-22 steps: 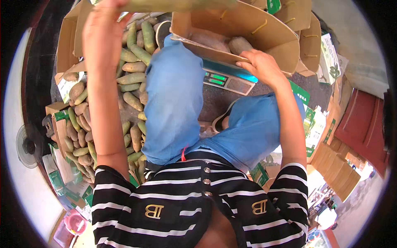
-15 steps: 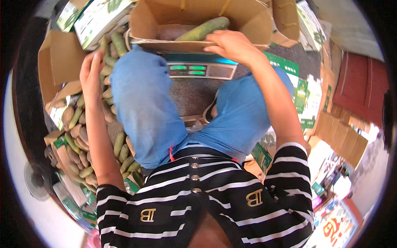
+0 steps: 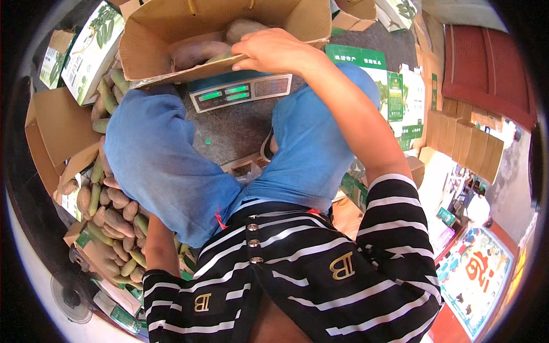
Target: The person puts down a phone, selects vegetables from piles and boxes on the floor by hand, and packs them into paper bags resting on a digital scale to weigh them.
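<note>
My right hand (image 3: 271,51) is closed on the near wall of an open cardboard box (image 3: 154,34), thumb outside and fingers over the rim. Inside the box lie a few reddish-brown sweet potatoes (image 3: 197,52), and a bit of a green radish (image 3: 220,57) shows beside my fingertips. My left forearm (image 3: 162,246) reaches down past my left thigh beside a heap of sweet potatoes (image 3: 119,222); the thigh hides the hand and its fingers. Long green radishes (image 3: 107,97) lie by my left knee and among the heap.
Under the box sits a scale with a lit green display (image 3: 236,90). An open carton (image 3: 63,120) stands left of the heap. Green and white printed cartons (image 3: 94,51) flank both sides. A fan (image 3: 71,297) is at lower left, and stacked brown boxes (image 3: 466,140) are at right.
My left hand has dropped from beside the left knee to behind the thigh. The view has shifted, so the box appears further left. My right hand remains at the box's near wall.
</note>
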The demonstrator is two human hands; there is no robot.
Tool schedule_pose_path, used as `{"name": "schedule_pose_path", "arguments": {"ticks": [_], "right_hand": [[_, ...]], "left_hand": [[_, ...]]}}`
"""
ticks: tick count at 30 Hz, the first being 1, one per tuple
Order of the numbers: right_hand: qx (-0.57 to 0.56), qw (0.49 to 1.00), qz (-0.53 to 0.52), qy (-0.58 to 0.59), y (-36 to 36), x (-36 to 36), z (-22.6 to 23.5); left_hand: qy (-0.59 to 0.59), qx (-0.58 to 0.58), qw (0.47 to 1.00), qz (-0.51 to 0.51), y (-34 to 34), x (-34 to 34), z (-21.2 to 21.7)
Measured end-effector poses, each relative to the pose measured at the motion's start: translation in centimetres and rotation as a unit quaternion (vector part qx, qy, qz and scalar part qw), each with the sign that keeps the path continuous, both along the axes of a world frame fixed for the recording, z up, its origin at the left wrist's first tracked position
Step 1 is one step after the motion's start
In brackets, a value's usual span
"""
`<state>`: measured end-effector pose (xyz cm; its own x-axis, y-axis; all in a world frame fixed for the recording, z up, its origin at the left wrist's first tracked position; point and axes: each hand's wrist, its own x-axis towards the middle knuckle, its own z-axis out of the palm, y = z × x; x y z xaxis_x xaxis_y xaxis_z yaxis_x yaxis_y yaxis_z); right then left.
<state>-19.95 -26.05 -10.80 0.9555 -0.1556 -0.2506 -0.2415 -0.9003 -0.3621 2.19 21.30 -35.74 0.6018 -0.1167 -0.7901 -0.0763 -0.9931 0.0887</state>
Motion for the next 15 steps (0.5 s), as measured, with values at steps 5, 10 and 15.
{"name": "schedule_pose_path", "arguments": {"ticks": [5,10,15], "right_hand": [[-0.003,1.000,-0.019,0.001,-0.1,0.0,0.1],[0.017,0.999,-0.003,-0.035,-0.2,0.0,-0.2],[0.019,0.999,-0.013,-0.026,-0.3,0.1,-0.1]], "left_hand": [[0.000,-0.010,1.000,0.023,-1.1,0.8,-0.1],[0.022,-0.031,0.998,0.043,-2.5,-0.4,-0.3],[0.040,-0.080,0.990,0.107,-3.7,-0.9,0.3]]}}
